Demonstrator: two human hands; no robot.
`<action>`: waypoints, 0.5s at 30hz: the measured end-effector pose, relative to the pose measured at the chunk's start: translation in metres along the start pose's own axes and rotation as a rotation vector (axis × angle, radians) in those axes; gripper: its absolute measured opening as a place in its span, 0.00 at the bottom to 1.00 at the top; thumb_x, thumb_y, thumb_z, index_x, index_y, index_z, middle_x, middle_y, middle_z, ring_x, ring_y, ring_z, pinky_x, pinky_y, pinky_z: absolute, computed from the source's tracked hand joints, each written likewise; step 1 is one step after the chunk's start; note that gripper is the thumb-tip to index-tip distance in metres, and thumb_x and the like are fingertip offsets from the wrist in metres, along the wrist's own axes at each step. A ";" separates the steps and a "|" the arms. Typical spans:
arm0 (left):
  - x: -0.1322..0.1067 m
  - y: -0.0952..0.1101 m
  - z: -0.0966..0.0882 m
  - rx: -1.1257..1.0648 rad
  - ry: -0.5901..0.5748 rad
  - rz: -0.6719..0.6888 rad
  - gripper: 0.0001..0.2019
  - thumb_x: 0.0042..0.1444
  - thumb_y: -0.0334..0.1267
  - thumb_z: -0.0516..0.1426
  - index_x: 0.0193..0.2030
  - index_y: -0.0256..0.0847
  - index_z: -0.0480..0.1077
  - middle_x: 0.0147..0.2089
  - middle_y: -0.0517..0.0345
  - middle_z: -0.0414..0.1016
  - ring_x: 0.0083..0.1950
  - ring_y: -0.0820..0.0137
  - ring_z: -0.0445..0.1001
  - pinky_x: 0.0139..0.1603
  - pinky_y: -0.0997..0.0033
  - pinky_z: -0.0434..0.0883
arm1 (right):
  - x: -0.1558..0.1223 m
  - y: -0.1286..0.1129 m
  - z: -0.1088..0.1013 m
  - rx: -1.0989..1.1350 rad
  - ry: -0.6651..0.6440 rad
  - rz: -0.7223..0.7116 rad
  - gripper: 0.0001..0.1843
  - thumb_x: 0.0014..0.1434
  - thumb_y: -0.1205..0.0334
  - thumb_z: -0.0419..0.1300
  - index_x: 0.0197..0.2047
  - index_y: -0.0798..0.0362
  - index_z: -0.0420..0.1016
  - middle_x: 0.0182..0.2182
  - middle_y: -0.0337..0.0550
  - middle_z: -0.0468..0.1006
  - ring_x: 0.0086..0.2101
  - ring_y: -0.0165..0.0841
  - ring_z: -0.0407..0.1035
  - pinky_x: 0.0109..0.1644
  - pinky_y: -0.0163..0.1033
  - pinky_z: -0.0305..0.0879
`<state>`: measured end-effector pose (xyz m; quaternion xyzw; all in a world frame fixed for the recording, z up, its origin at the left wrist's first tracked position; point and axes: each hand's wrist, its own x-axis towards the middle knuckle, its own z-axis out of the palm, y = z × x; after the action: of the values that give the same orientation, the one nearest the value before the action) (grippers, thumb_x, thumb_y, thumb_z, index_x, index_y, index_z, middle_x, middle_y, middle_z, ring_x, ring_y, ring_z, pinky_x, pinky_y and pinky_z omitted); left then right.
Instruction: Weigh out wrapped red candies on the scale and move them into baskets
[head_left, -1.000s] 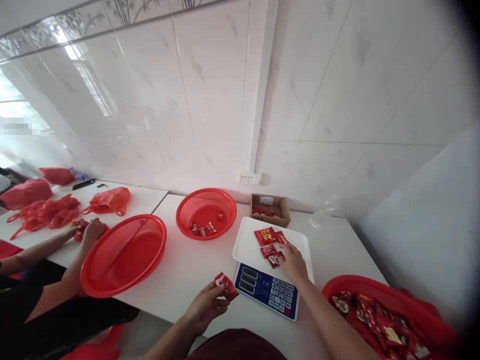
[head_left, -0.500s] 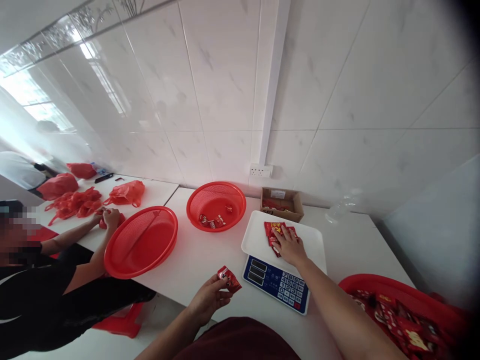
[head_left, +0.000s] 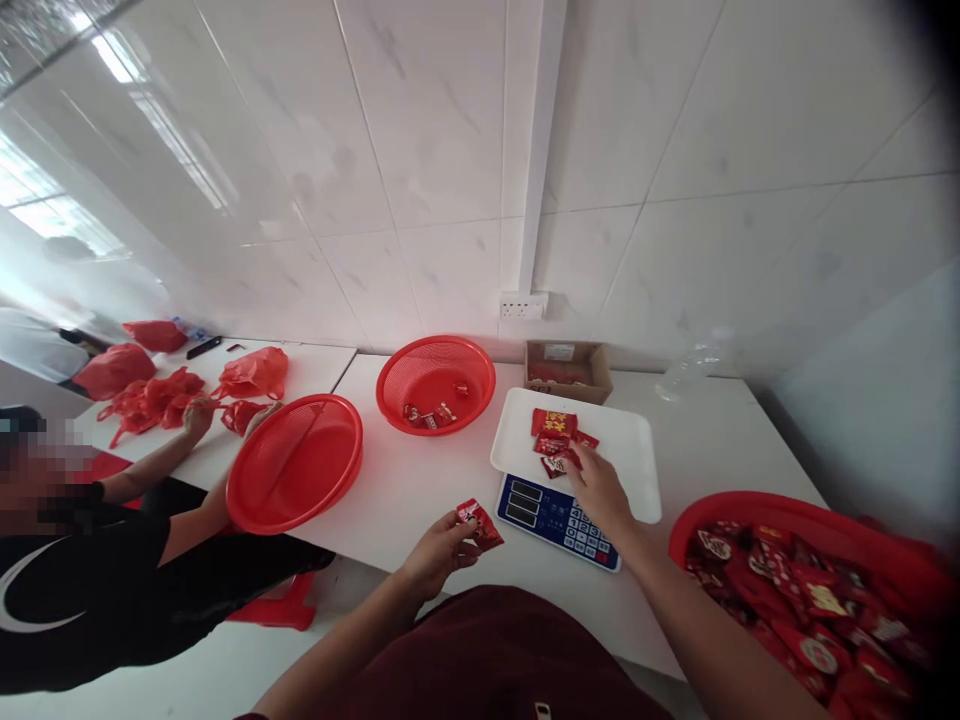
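Observation:
My left hand is closed on a small red packet, held just above the white table left of the scale. My right hand reaches over the scale's white pan, its fingertips touching the nearest of several red snack packets lying there. I cannot tell whether those fingers pinch a packet. The blue keypad panel sits below that hand.
A small red basket with a few packets stands behind the scale, a larger red basket to its left. A red bin of packets is at my right. A cardboard box stands by the wall. A seated person handles red bags.
My right hand has drawn back from the middle of the pan to its near edge, uncovering the packets. My left hand kept its packet. The camera tilted down.

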<state>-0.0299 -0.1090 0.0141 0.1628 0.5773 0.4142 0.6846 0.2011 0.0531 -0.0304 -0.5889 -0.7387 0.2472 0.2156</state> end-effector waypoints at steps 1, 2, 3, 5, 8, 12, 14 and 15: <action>0.001 0.000 0.002 0.067 -0.018 0.019 0.21 0.46 0.51 0.64 0.42 0.39 0.68 0.33 0.59 0.73 0.28 0.76 0.69 0.35 0.74 0.62 | -0.016 0.001 0.000 0.101 -0.058 -0.001 0.29 0.61 0.48 0.43 0.59 0.54 0.65 0.55 0.53 0.71 0.54 0.42 0.64 0.57 0.50 0.61; 0.003 -0.001 0.006 0.146 -0.037 0.043 0.20 0.47 0.51 0.63 0.41 0.39 0.68 0.31 0.60 0.72 0.27 0.76 0.68 0.33 0.75 0.61 | -0.033 0.000 -0.001 0.193 -0.138 0.016 0.29 0.60 0.46 0.44 0.58 0.53 0.66 0.50 0.51 0.75 0.50 0.41 0.69 0.55 0.48 0.64; 0.004 -0.001 0.009 0.232 -0.057 0.067 0.19 0.48 0.51 0.62 0.40 0.38 0.69 0.30 0.60 0.72 0.26 0.76 0.68 0.31 0.75 0.60 | -0.050 -0.002 -0.001 0.271 -0.226 0.046 0.29 0.59 0.44 0.45 0.57 0.52 0.67 0.45 0.49 0.78 0.46 0.40 0.72 0.52 0.46 0.66; 0.007 0.000 0.018 0.407 -0.096 0.118 0.18 0.49 0.48 0.61 0.40 0.37 0.70 0.30 0.58 0.73 0.28 0.73 0.69 0.31 0.74 0.60 | -0.081 -0.012 -0.003 0.393 -0.376 0.077 0.29 0.58 0.42 0.47 0.55 0.51 0.68 0.38 0.46 0.80 0.40 0.38 0.74 0.48 0.44 0.68; 0.008 0.003 0.034 0.671 -0.176 0.197 0.15 0.48 0.45 0.62 0.40 0.39 0.72 0.34 0.57 0.76 0.33 0.69 0.71 0.35 0.72 0.63 | -0.108 -0.032 -0.011 0.495 -0.483 0.077 0.29 0.56 0.40 0.49 0.52 0.50 0.69 0.37 0.43 0.80 0.38 0.37 0.73 0.45 0.43 0.68; 0.010 0.008 0.052 0.957 -0.337 0.297 0.12 0.48 0.46 0.61 0.36 0.42 0.74 0.32 0.60 0.76 0.32 0.70 0.70 0.34 0.73 0.62 | -0.113 -0.050 -0.025 0.338 -0.526 0.051 0.21 0.56 0.42 0.51 0.33 0.50 0.73 0.31 0.43 0.79 0.32 0.36 0.71 0.37 0.40 0.64; 0.011 0.010 0.059 1.022 -0.375 0.331 0.12 0.48 0.47 0.61 0.35 0.43 0.74 0.30 0.61 0.75 0.30 0.70 0.69 0.33 0.73 0.61 | -0.113 -0.051 -0.029 0.238 -0.517 0.042 0.21 0.57 0.44 0.49 0.25 0.49 0.70 0.26 0.42 0.78 0.29 0.36 0.69 0.33 0.39 0.61; 0.012 0.010 0.061 1.040 -0.380 0.333 0.12 0.47 0.48 0.61 0.35 0.43 0.73 0.30 0.60 0.75 0.30 0.69 0.69 0.33 0.73 0.61 | -0.114 -0.050 -0.030 0.219 -0.505 0.035 0.22 0.58 0.44 0.47 0.24 0.49 0.69 0.25 0.41 0.77 0.29 0.35 0.69 0.33 0.38 0.59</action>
<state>0.0222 -0.0780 0.0303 0.6381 0.5385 0.1414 0.5318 0.2057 -0.0640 0.0208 -0.4945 -0.7276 0.4682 0.0829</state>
